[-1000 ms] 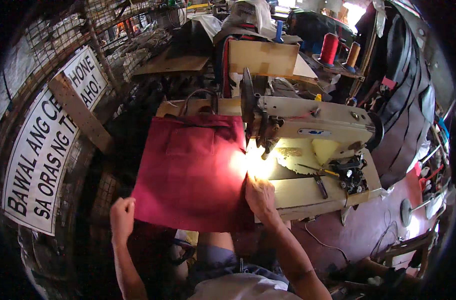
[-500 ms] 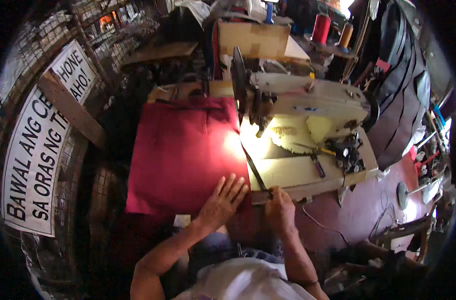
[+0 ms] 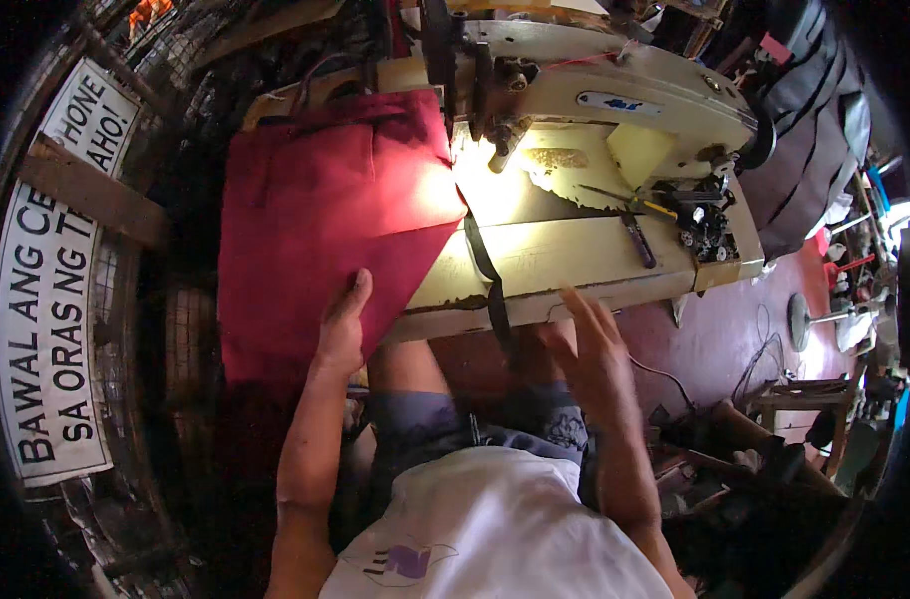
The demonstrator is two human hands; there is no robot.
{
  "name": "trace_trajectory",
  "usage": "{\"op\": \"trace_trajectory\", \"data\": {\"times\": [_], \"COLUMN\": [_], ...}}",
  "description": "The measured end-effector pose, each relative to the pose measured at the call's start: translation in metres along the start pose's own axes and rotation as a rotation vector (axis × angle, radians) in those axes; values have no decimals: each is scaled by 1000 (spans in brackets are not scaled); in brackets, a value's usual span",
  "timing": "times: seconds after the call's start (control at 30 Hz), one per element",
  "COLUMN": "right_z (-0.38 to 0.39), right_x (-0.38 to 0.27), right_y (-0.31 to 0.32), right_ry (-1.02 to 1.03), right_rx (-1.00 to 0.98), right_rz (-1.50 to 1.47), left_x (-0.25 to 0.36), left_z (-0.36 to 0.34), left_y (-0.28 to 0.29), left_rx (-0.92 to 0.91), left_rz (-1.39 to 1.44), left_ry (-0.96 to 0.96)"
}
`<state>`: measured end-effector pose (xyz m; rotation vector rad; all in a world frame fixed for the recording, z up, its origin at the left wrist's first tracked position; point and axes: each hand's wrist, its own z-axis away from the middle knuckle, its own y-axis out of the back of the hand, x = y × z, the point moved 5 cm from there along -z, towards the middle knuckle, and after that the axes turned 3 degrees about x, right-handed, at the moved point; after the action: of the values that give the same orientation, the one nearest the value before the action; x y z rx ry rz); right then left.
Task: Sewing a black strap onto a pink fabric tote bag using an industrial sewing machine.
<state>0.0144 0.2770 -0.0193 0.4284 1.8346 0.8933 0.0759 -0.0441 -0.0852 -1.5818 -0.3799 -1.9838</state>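
Observation:
A large red cloth panel (image 3: pixel 305 210) lies over the left side of the sewing machine bed, its upper right part under the bright light by the needle area. My left hand (image 3: pixel 343 329) is at its near edge, thumb on top and the other fingers mostly hidden; it grips the cloth, whose near right edge slants. A narrow black strip (image 3: pixel 480 255) trails from beside the cloth and hangs over the bed's front edge. My right hand (image 3: pixel 597 359), slightly blurred, is open in the air right of the strip, fingers apart and holding nothing.
The sewing machine (image 3: pixel 614 90) spans the back. On its bed lie a yellow-handled tool (image 3: pixel 657 208), a dark-handled tool (image 3: pixel 638 242) and black metal parts (image 3: pixel 709 215). Dark material (image 3: pixel 809 130) hangs at right. A wooden board (image 3: pixel 95 195) crosses a white sign at left.
My right hand has let go of the black strip and opened. My left hand, earlier flat on the cloth, has moved left and nearer me to its edge. The view has shifted.

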Motion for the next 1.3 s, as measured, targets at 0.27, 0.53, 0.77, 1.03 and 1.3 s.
{"op": "trace_trajectory", "data": {"times": [0.27,0.53,0.77,1.03,1.3], "right_z": [-65,-56,-54,-55,-56], "right_x": [-37,-35,-39,-32,-37], "right_y": [-71,-62,-60,-63,-65], "right_ry": [-65,-209,-320,-368,-309], "right_rx": [106,68,-56,-33,-58], "right_rz": [-76,-163,-245,-279,-367], "left_x": [17,66,57,53,60], "left_z": [9,22,19,17,31], "left_y": [-10,-58,-51,-55,-76], "left_rx": [-128,-547,-559,-621,-752], "left_rz": [-240,-666,-550,-727,-794], "left_ry": [7,-472,-245,-148,-471]}}
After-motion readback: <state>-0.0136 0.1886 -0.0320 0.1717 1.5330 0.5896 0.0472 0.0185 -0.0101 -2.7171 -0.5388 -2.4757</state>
